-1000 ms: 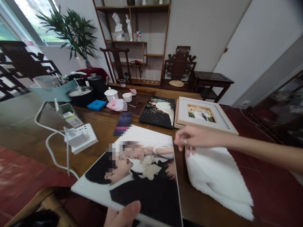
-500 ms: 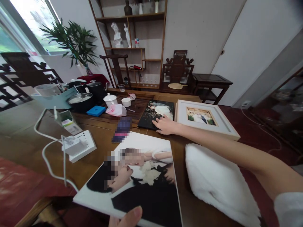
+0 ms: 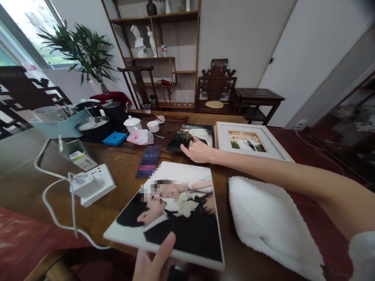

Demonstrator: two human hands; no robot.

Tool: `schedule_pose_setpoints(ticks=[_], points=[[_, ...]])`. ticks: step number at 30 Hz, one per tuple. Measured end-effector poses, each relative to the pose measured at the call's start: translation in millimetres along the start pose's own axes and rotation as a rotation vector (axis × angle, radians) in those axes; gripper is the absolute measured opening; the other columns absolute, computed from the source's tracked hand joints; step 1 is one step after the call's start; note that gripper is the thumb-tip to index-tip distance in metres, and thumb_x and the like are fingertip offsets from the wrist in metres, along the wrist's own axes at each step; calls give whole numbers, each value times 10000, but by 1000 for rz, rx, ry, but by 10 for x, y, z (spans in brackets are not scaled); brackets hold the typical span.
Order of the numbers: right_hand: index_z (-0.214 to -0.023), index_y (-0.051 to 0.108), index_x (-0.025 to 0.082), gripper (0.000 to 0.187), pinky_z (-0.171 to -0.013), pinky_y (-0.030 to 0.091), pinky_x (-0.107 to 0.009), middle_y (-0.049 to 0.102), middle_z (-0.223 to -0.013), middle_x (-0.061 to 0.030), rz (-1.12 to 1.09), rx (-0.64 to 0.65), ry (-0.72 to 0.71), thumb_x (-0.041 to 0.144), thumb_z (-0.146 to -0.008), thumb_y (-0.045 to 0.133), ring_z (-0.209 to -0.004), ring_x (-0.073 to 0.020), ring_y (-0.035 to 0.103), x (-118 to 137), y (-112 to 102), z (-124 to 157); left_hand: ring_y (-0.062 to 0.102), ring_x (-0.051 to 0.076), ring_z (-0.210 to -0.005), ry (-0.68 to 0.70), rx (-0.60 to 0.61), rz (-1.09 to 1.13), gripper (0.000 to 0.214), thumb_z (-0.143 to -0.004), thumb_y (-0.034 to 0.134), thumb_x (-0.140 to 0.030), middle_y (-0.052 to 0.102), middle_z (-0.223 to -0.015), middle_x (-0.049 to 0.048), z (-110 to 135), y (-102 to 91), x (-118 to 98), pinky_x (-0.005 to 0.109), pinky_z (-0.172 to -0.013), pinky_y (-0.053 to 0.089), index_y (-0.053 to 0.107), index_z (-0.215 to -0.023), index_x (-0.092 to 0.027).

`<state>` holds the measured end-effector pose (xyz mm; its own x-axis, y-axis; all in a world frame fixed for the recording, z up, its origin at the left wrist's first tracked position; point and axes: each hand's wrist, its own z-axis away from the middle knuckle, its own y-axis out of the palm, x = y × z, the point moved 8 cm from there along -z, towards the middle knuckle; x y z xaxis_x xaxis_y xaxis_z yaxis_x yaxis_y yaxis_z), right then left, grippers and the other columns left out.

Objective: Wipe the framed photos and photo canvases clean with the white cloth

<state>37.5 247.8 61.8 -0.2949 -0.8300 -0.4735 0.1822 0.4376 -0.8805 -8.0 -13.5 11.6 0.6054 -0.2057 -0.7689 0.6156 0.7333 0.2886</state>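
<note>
My left hand [image 3: 158, 253] grips the near edge of a white-edged photo panel [image 3: 187, 238], thumb on top and fingers underneath. The panel is tilted and shows a couple with white flowers. My right hand [image 3: 197, 151] reaches across to the near edge of a dark photo panel [image 3: 181, 136] with a white dress on it. Its fingers are apart, some bent, over that panel's surface; whether they touch it I cannot tell. Beside it lies a pale framed photo [image 3: 219, 136]. A folded white cloth [image 3: 269, 222] sits under my right forearm.
At the left stand a white power strip [image 3: 107, 179] with cables, an opened small box [image 3: 83, 160] and a black pot [image 3: 96, 128]. Farther back are a blue box [image 3: 115, 139], a lidded white cup [image 3: 133, 125] and a pink-white packet [image 3: 140, 137]. A blurred-out dark item [image 3: 149, 160] lies behind the held panel.
My right hand has drawn back a little from the dark panel's surface, its fingers now more bent. The near side of the panel in my left hand has risen. The view has shifted slightly.
</note>
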Motion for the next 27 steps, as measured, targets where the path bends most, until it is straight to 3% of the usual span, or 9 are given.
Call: schedule_pose_setpoints(ticks=[5, 9, 12, 18, 22, 27], points=[[-1314, 330, -77, 508, -801, 405, -446, 646, -958, -281, 18, -43, 39, -3, -811, 333, -872, -298, 635, -165, -129, 12, 693, 317, -872, 86, 83, -12, 802, -483, 859, -380, 724, -990, 90, 5, 197, -196, 343, -565, 618, 562, -1198, -171], [-1328, 309, -34, 513, -660, 436, -363, 646, -960, -242, 0, -63, 113, -7, -815, 319, -813, -276, 647, -394, -261, 56, 658, 311, -985, 195, 128, -4, 720, -597, 808, -388, 679, -1107, 95, -56, 323, -254, 335, -606, 622, 526, -1234, -205], [-1303, 338, 26, 480, -587, 416, -325, 650, -947, -199, -13, -77, 155, 9, -823, 322, -800, -267, 648, -569, -406, 109, 648, 282, -1019, 196, 198, 3, 615, -686, 754, -377, 653, -1150, 83, -197, 415, -247, 381, -717, 615, 504, -1229, -228], [-1226, 412, 100, 416, -556, 359, -293, 651, -941, -144, -22, -83, 196, 21, -822, 352, -790, -246, 644, -798, -707, 230, 701, 236, -899, 63, 395, -11, 313, -698, 760, -204, 703, -862, 40, -432, 613, -243, 404, -876, 561, 540, -914, -151], [-1242, 409, 127, 414, -565, 338, -292, 642, -991, -144, -19, -75, 140, 33, -842, 359, -799, -236, 637, -758, -831, 295, 718, 235, -842, 66, 395, -33, 277, -729, 733, -162, 673, -724, 0, -558, 700, -282, 411, -884, 555, 491, -863, -162], [-1286, 375, 116, 413, -563, 358, -287, 634, -1004, -152, 1, -65, 65, 51, -879, 337, -828, -242, 642, -481, -895, 363, 727, 239, -783, 30, 349, -142, 214, -815, 643, -125, 673, -776, 50, -810, 841, -212, 385, -864, 565, 464, -930, -141]])
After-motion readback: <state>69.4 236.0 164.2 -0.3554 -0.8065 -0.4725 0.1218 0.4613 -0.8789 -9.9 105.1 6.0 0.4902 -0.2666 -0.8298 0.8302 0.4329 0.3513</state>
